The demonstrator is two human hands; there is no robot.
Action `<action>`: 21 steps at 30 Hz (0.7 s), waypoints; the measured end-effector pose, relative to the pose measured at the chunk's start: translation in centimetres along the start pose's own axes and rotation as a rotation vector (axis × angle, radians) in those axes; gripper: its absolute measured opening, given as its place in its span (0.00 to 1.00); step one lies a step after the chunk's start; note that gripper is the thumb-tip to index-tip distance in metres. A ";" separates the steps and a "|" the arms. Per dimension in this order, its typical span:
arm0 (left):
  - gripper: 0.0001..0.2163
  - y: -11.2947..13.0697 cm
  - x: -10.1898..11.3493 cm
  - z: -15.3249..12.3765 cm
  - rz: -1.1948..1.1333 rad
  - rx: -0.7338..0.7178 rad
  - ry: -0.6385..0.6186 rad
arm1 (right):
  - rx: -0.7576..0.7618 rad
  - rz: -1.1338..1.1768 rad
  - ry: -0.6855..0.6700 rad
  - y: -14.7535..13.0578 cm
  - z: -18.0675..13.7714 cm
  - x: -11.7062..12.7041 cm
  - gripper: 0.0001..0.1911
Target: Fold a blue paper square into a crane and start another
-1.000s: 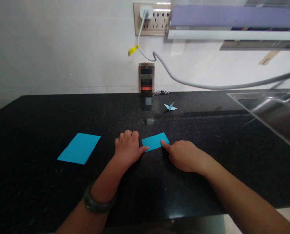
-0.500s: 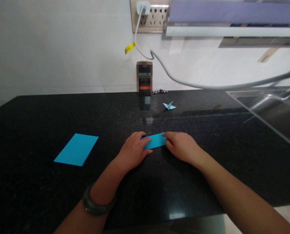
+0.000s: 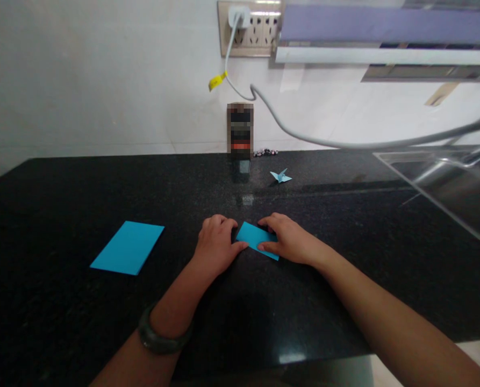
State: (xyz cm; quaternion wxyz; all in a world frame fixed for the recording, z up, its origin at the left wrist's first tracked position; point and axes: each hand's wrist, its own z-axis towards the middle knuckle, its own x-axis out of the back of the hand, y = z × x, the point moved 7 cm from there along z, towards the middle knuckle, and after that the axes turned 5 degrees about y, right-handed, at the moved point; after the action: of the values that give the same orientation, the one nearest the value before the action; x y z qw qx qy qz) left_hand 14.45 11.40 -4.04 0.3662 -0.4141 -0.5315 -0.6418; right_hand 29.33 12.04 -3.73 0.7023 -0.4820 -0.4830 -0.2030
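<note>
A narrow strip of folded blue paper (image 3: 251,234) lies tilted on the black countertop, its right end lower than its left. My right hand (image 3: 290,239) grips the right part of it, thumb on top and fingertips at the far edge. At the left end is my left hand (image 3: 217,244), thumb and fingers apart, the thumb tip by the near corner. I cannot tell whether that thumb presses on the paper. A dark bangle (image 3: 161,336) circles my left wrist. Further left lies a stack of blue paper sheets (image 3: 127,248).
A small light-blue paper crane (image 3: 280,176) stands at the back, near a beaded string (image 3: 266,152). A blurred-out phone-like object (image 3: 240,130) leans on the wall. A grey cable (image 3: 336,144) hangs across, and a metal sink (image 3: 457,177) is at the right.
The folded paper has turned clockwise, its right end swinging toward me. My right thumb has come onto the paper, while my left fingers have slid off its top to the left.
</note>
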 end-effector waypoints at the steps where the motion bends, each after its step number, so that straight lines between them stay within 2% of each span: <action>1: 0.17 0.1 -0.1 0.0 -0.016 -0.005 -0.007 | -0.011 0.005 -0.001 0.0 0.0 0.0 0.23; 6: 0.11 0.7 -0.2 0.0 -0.080 -0.036 -0.029 | -0.051 0.072 0.047 0.0 -0.2 0.0 0.17; 11: 0.14 1.0 -0.4 -0.1 -0.089 -0.031 -0.041 | -0.142 0.147 0.044 0.5 -0.3 -0.4 0.28; 17: 0.13 1.1 -0.8 -0.4 -0.014 -0.011 -0.062 | -0.188 0.064 0.003 -0.1 -0.6 -0.3 0.15; 21: 0.07 1.7 -0.7 -0.4 -0.124 -0.020 -0.072 | -0.193 0.113 0.074 -0.3 -0.9 -0.3 0.17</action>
State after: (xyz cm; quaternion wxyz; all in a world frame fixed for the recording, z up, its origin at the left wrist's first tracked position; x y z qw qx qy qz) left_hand 16.23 10.73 -4.04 0.3019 -0.4069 -0.5626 -0.6533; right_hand 29.35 11.08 -3.90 0.6802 -0.5661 -0.4069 -0.2265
